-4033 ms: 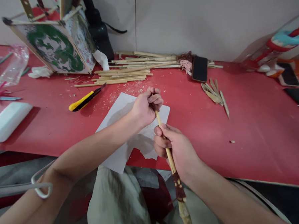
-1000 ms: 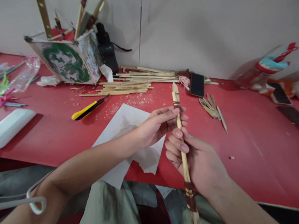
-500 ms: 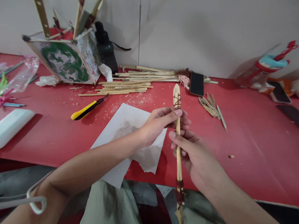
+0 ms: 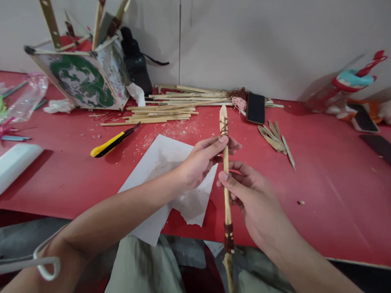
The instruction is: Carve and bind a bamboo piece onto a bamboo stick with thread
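A long pale wooden stick (image 4: 228, 206), bound with brown cord near its top and again lower down, is held upright before me over the table's front edge. My left hand (image 4: 204, 157) pinches it just below the upper binding, thumb on the near side. Lower on the shaft, my right hand (image 4: 245, 185) grips it between thumb and fingers. The stick's pointed top rises above both hands, and its bottom end hangs over my lap. Under my left forearm lies a white sheet of paper (image 4: 151, 170) with a greyish smudge and a torn edge.
On the red table (image 4: 317, 227) lie a yellow utility knife (image 4: 112, 143), a bundle of thin sticks (image 4: 167, 113), dried leaf-like pieces (image 4: 275, 140) and a phone (image 4: 255, 108). A dragon-decorated box (image 4: 80, 80), a black bottle (image 4: 135, 64) and a lidded cup (image 4: 339, 88) stand near the wall.
Both hands and the stick have shifted slightly left and up. The lower end has come up, showing more of the stick below the lower binding. The grips look the same.
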Demonstrator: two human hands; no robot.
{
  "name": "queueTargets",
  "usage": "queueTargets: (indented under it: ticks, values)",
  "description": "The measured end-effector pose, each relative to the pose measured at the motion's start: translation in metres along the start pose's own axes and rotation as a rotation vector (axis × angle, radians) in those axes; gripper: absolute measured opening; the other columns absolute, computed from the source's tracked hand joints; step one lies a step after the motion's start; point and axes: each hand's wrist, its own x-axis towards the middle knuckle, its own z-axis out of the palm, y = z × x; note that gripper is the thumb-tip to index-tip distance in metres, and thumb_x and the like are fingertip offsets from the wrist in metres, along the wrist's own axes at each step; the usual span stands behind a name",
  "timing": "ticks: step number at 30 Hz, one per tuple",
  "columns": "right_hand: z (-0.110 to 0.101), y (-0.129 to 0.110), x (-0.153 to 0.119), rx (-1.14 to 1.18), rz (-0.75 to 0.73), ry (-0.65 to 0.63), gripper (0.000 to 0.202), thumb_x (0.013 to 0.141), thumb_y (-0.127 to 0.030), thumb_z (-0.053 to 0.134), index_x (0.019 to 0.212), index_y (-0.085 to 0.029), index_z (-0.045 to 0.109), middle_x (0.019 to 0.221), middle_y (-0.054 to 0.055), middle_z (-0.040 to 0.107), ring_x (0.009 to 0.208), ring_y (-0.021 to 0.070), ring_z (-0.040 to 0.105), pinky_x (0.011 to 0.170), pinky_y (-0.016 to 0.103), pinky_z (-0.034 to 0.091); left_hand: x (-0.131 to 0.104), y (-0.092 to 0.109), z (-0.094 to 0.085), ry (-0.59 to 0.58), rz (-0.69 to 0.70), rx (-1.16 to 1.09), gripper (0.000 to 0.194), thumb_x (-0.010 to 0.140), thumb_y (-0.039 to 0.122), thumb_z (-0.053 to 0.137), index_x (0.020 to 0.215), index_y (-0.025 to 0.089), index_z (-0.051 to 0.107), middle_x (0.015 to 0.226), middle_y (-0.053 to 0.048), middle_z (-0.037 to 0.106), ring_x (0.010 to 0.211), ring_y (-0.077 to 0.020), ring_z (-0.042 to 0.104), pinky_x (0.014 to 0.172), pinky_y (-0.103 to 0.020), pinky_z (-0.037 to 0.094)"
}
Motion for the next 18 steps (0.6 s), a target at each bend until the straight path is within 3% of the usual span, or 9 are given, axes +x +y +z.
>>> queueTargets:
  ticks: [10,18]
  values:
    - [-0.0016,-0.0018,-0.0003,0.226,0.067,-0.037,0.025,0.075,-0.039,0.090,0.087,-0.021,0.076,0.068,0.000,0.068,0.058,0.0071,0.045,0.053,0.019,0.033,0.0008,0.0005,-0.0006,0.007,-0.030,-0.030,0.027,0.096,0.043,0.066,0.095,0.017,0.074,0.113,-0.009,0.075,0.096,-0.0147,0.065,0.067,-0.022,0.047]
    - [-0.0011,-0.0067,-0.0043,0.362,0.141,-0.135,0.025,0.076,-0.039,0.089,0.089,-0.019,0.079,0.063,-0.002,0.060,0.062,0.0082,0.050,0.060,0.019,0.043,0.0017,0.0004,-0.0034,-0.021,-0.083,-0.026,0.033,0.093,0.050,0.068,0.096,0.018,0.076,0.107,-0.006,0.075,0.066,-0.0063,0.056,0.063,-0.022,0.048]
